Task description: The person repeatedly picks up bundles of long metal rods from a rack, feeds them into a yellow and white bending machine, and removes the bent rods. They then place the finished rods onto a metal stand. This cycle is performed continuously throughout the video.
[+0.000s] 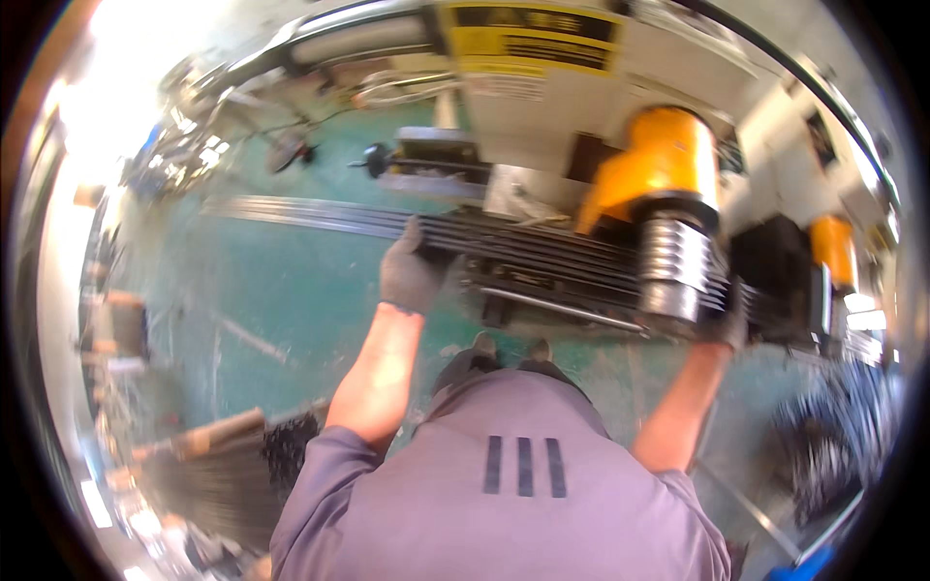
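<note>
At far left, low down, a blurred stack of dark grey lengths (218,484) lies beside pale timber pieces (218,433). The painted green floor (281,290) runs past it.

The set of long, narrow, grey metal bars (533,244) crosses the middle of the view in front of the worker, side by side and nearly level. Their left ends reach out over the floor with no support visible.

The left hand (415,274), in a dark grey knitted glove, grips the bars part-way along, thumb up over the near edge; its fingers are hidden, presumably beneath.

Right of this hand, the bars lie above a black metal machine bed (528,279), before a white cabinet (542,121) with a yellow-and-black sign (533,37). Further right they pass behind a ridged silver metal cylinder (673,266) below a glossy orange housing (673,150).

The right hand (731,324), also gloved, is at the bars just beyond the cylinder; whether its fingers are closed cannot be told.

In my judgement the bars are stiff, fairly heavy together, smooth enough to slide on one another and hardly fragile. A wide two-handed hold from below, thumbs over the edge, suits them; the long left end may sag.
</note>
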Demonstrator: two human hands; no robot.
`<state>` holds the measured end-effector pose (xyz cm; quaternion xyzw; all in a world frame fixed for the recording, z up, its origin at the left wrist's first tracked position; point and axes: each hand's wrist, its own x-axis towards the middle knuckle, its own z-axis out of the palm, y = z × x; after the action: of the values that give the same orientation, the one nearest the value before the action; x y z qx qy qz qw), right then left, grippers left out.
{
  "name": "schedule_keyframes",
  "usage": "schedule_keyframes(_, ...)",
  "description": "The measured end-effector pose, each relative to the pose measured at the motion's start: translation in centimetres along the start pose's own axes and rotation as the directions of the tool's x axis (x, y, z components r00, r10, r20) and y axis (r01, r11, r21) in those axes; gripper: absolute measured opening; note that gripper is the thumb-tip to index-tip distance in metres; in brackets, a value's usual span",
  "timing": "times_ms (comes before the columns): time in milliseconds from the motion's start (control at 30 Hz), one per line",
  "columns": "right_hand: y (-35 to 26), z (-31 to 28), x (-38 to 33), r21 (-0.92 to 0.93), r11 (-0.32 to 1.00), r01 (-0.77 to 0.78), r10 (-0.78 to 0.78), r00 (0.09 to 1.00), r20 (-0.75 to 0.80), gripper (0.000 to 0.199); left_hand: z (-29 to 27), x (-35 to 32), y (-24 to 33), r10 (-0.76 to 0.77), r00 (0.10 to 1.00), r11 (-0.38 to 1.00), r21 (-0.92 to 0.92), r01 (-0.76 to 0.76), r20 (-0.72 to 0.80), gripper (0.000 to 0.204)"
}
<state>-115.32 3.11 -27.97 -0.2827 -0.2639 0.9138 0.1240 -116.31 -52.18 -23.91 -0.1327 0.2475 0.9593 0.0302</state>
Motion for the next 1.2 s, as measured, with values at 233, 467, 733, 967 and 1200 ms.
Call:
schedule_keyframes(233,-3.8,1.8,-1.5,-0.296,0.941,0.163,-0.229,0.952,-0.204,0.050,-5.4,0.0,13.8,0.228,0.928,0.966,-0.050,-0.253,-0.295,0.046)
schedule_keyframes(467,4.1,-1.2,-9.2,-0.446,0.883,0.147,-0.397,0.740,-0.543,0.069,-18.5,4.2,34.2,0.425,0.825,0.886,-0.016,-0.463,-0.372,0.040)
schedule_keyframes(733,20.5,-15.3,-21.2,-0.288,0.946,-0.150,-0.200,0.430,-0.880,0.049,-30.5,7.5,55.6,0.538,0.688,0.827,0.146,-0.543,-0.488,0.037)
schedule_keyframes(967,23.4,-16.4,-28.7,-0.271,0.926,-0.263,-0.160,0.376,-0.913,0.045,-30.6,7.2,58.5,0.605,0.656,0.788,0.459,-0.411,-0.451,0.034)
schedule_keyframes(1200,22.7,-11.8,-25.2,-0.390,0.906,-0.166,-0.221,0.599,-0.769,0.043,-34.4,7.4,60.4,0.632,0.648,0.772,0.417,-0.480,-0.425,0.029)
